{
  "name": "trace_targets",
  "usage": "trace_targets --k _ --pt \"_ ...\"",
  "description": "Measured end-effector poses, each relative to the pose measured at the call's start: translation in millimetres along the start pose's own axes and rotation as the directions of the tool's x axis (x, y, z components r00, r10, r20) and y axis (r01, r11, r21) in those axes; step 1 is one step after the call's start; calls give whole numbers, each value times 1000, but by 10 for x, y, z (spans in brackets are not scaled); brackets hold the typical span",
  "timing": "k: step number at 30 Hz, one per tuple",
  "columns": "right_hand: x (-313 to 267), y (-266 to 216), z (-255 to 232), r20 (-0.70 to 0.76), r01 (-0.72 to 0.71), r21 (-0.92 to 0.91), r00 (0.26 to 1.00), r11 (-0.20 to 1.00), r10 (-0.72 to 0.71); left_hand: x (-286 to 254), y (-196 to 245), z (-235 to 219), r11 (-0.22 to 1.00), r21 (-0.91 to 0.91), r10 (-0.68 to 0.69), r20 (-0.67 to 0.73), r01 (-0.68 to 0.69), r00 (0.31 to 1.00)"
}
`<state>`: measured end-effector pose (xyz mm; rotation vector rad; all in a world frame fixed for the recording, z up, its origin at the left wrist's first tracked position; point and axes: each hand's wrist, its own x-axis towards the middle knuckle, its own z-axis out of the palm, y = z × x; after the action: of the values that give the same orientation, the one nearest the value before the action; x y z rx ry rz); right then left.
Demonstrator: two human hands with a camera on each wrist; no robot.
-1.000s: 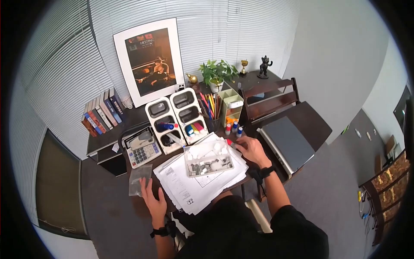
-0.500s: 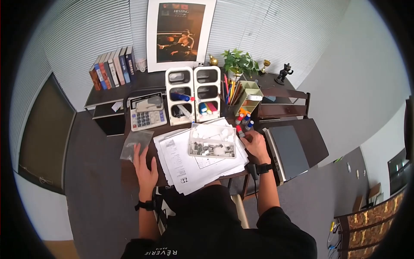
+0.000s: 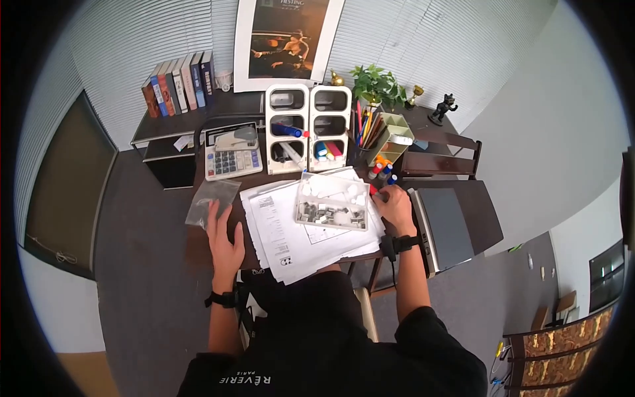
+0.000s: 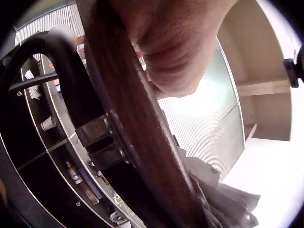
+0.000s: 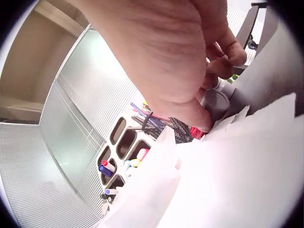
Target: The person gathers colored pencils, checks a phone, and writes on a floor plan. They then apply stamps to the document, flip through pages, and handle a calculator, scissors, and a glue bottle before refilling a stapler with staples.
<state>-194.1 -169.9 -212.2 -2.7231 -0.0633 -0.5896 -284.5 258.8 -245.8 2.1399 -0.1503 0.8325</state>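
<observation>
My left hand (image 3: 225, 250) rests at the table's front left with its fingers extended. Its fingertips lie at the lower edge of a clear plastic bag (image 3: 215, 198). On the right, the bent fingers and thumb of my right hand (image 3: 397, 210) hold a small grey tube with a red cap (image 5: 197, 133), beside the papers. Its grey end (image 5: 216, 102) shows under the fingers in the right wrist view. A clear divided box (image 3: 331, 227) with small metallic and white pieces sits on the stacked papers (image 3: 274, 241), left of that hand.
Behind the papers stand a calculator (image 3: 233, 163) and a white organizer (image 3: 287, 110) with markers. Several red- and blue-capped tubes (image 3: 385, 173) stand by a green holder (image 3: 390, 139). A dark laptop (image 3: 450, 228) lies to the right. Books (image 3: 178, 86) line the back left.
The head view has shifted, so the table sits higher in it. My right hand keeps hold of the red-capped tube beside the box; my left hand stays by the plastic bag.
</observation>
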Motion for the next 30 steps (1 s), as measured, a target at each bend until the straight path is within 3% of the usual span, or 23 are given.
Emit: trace_targets --k 2,4,11,12,14,15,17,20,23,24,26,27,30 --pt "-15 -11 -33 17 -20 14 1000 1000 20 -2 -13 -5 1000 -2 -4 -7 4 1000" --pt "-38 -40 -129 57 -175 114 984 978 169 -11 -23 0 1000 -13 -3 -22 3 1000" --pt "-51 28 -101 95 -10 218 995 976 -11 -15 -19 5 1000 4 -5 -5 5 1000" --pt "-53 38 -115 86 -5 217 996 976 -14 -6 -16 0 1000 4 -9 -10 9 1000" --pt "-65 45 -158 208 -156 334 974 930 89 -16 -35 -7 1000 0 -12 -12 12 1000" --pt "-77 51 -179 216 -118 287 975 950 56 -17 -39 2 1000 -4 -22 -7 22 1000" --pt "-117 131 -105 146 70 204 984 977 -101 -22 -36 4 1000 -14 2 -14 -2 1000" --pt "-99 44 -207 163 37 109 985 993 -55 -18 -34 3 1000 1 -20 6 20 1000" --pt "-86 69 -124 99 -86 428 994 900 48 -17 -22 -14 1000 -8 -24 -2 24 1000" --pt "-68 73 -74 102 -87 428 994 900 48 -17 -22 -20 1000 -7 -27 -1 27 1000" --pt "-105 129 34 -24 -26 573 999 819 49 -12 -16 2 999 -3 -46 13 46 999" --pt "-111 69 -2 -15 -53 585 997 809 76 -23 -23 7 999 -6 -47 28 47 999" --pt "-112 140 -7 -57 44 467 998 883 -19 -24 -34 11 1000 1 -22 3 22 1000"
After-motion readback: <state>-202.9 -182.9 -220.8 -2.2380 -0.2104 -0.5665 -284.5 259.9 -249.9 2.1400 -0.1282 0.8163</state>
